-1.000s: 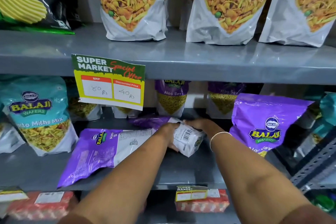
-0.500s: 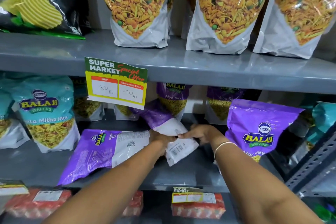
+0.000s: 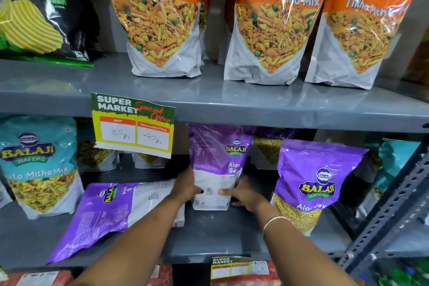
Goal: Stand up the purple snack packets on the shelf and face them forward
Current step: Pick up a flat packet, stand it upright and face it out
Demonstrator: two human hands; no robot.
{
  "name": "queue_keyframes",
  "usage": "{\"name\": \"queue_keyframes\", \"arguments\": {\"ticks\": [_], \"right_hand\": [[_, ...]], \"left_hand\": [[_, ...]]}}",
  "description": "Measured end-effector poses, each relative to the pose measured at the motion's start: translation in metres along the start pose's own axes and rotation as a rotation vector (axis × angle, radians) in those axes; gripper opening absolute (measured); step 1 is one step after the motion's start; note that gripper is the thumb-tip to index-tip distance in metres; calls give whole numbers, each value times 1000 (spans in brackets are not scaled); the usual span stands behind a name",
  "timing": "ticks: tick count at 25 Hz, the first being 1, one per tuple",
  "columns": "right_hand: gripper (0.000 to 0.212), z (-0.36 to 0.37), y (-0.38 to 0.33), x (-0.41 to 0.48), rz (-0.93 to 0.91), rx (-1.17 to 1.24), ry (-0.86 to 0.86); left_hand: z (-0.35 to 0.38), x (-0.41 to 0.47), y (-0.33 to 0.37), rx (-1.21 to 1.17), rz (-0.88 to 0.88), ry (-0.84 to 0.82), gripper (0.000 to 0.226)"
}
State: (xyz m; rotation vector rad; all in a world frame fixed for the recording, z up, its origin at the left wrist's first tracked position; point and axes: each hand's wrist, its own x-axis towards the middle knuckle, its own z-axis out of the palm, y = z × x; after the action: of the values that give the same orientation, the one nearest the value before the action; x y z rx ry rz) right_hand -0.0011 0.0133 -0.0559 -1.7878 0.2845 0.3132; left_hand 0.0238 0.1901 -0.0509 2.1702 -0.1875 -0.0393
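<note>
A purple snack packet [image 3: 216,158] stands upright in the middle of the grey shelf [image 3: 209,237], its printed back and side turned toward me. My left hand [image 3: 186,187] grips its lower left edge and my right hand [image 3: 243,194] grips its lower right edge. To the left, a second purple packet [image 3: 109,216] lies flat on the shelf, back side up, partly under my left forearm. On the right a third purple packet [image 3: 313,181] stands upright with its front facing me. More purple packets [image 3: 269,146] stand behind, mostly hidden.
Teal snack bags [image 3: 37,165] stand at the left of the same shelf. A price sign [image 3: 132,125] hangs from the upper shelf edge [image 3: 255,109], which carries orange mix bags [image 3: 160,18]. A perforated metal upright [image 3: 394,211] runs down the right side.
The packet between my hands has been raised from lying on its side to standing upright. The camera has tilted upward and moved closer.
</note>
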Motion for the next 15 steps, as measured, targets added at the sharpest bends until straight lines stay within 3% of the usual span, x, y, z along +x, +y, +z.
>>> {"name": "queue_keyframes", "arguments": {"ticks": [7, 12, 13, 15], "right_hand": [[42, 5, 0, 7, -157, 29, 145], [47, -4, 4, 24, -116, -126, 229], [54, -6, 5, 30, -101, -162, 234], [48, -6, 1, 34, -123, -160, 200]], "left_hand": [[-1, 10, -1, 6, -47, 12, 78], [-6, 9, 7, 86, -97, -142, 93], [-7, 9, 7, 100, -78, -185, 91], [-11, 9, 7, 101, -64, -263, 72]]}}
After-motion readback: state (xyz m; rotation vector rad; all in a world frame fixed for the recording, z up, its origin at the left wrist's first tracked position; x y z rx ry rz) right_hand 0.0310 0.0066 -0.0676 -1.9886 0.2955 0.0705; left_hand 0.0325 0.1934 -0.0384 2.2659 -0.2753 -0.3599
